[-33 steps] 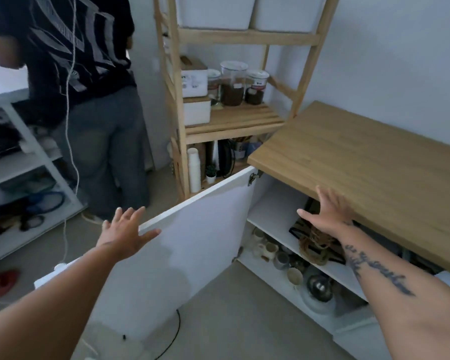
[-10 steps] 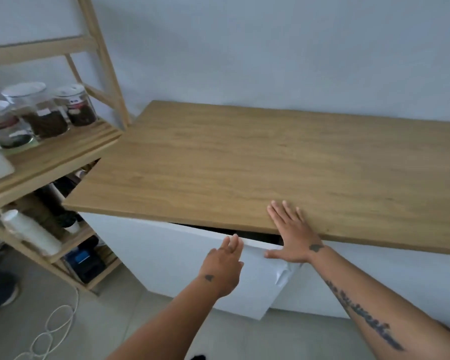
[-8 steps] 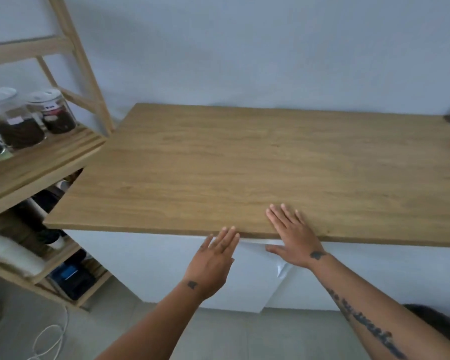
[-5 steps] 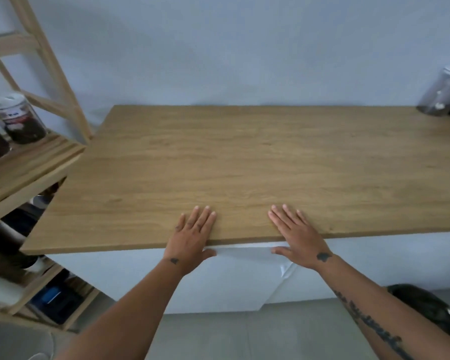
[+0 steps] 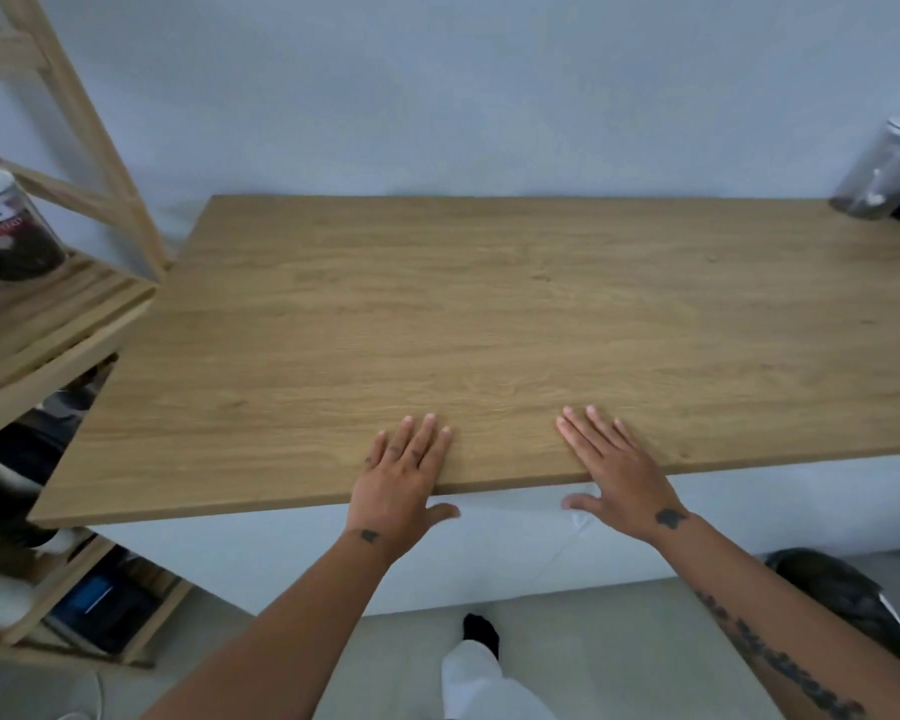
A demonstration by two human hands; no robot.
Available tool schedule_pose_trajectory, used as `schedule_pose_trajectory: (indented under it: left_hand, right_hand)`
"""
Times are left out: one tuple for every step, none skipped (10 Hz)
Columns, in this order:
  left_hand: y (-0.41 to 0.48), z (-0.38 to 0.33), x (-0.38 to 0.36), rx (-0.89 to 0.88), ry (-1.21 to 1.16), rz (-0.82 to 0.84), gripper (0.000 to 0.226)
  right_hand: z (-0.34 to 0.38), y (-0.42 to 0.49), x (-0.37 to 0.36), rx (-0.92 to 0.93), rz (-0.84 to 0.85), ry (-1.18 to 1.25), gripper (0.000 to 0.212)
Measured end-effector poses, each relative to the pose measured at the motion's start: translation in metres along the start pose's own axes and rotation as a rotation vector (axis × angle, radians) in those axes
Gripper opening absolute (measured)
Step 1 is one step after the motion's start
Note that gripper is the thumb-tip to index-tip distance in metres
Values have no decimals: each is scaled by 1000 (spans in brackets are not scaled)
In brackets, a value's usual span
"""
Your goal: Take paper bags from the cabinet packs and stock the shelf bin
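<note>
Jar (image 5: 14, 236) on wooden shelf unit (image 5: 58, 314) at far L: white lid, dark contents, label not legible. Clear container (image 5: 887, 168) w/ pale lid at back R corner of wooden top (image 5: 489, 314); smth small and white inside near bottom, rest of contents unclear. Lower L shelf: dark item w/ blue label (image 5: 94, 600), blurred.

Cabinet (image 5: 281, 553) below top: white front, shut, so paper bags hidden.

L hand (image 5: 401, 480) flat on top at front edge, palm down, fingers (image 5: 427, 439) straight and close together, gripping nothing; thumb over edge, against or just before white front, can't tell which. R hand (image 5: 619, 470) in same pose just to R, apart from L hand: fingers (image 5: 593, 439) straight, slightly spread, pressed on wood, holding nothing; thumb below edge by creased patch (image 5: 578, 527) on front.

Dark-socked foot (image 5: 481, 634) and white trouser leg (image 5: 489, 683) on grey floor (image 5: 619, 641) btw forearms.
</note>
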State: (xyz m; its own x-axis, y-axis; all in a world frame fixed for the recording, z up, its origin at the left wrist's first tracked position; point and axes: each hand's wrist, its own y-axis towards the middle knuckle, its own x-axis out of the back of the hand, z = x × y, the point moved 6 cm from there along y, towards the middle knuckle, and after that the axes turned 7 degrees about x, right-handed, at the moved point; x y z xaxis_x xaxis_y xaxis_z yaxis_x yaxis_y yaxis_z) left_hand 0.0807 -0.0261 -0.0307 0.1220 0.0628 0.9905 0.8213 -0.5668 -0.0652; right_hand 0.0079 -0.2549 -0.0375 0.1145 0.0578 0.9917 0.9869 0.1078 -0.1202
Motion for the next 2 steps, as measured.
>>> schedule_pose_trajectory:
  left_hand:
    - [4, 5, 13, 2, -45, 52, 105]
    - [27, 21, 33, 88, -108, 6, 101]
  right_hand:
    - [5, -2, 5, 11, 76, 113, 110]
    - [8, 5, 48, -83, 0, 491, 102]
